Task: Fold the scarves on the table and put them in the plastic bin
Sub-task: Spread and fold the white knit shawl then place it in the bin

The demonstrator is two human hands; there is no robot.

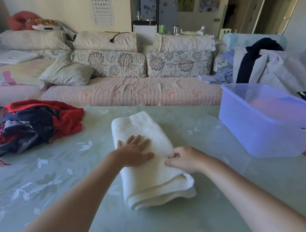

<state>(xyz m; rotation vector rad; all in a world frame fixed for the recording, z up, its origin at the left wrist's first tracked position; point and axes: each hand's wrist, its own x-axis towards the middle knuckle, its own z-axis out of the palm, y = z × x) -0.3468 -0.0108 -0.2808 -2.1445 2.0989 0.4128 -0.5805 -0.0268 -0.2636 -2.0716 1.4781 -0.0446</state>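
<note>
The cream knit scarf (146, 161) lies folded in thick layers mid-counter, toward the near edge. It looks soft, light and floppy, so it probably wants support under both short ends. The left hand (135, 151) presses flat, grip spread wide; the right hand (183, 159) pinches its top layer. Unfolded red and navy scarves (36, 124) sit at the left edge, the plastic bin (264, 120) at the far right corner.

A white paper eye chart (102, 7) hangs on the cream wall behind the sofa. It shows rows of black E shapes that turn different ways and get smaller lower down. No other words or numbers can be read anywhere.
</note>
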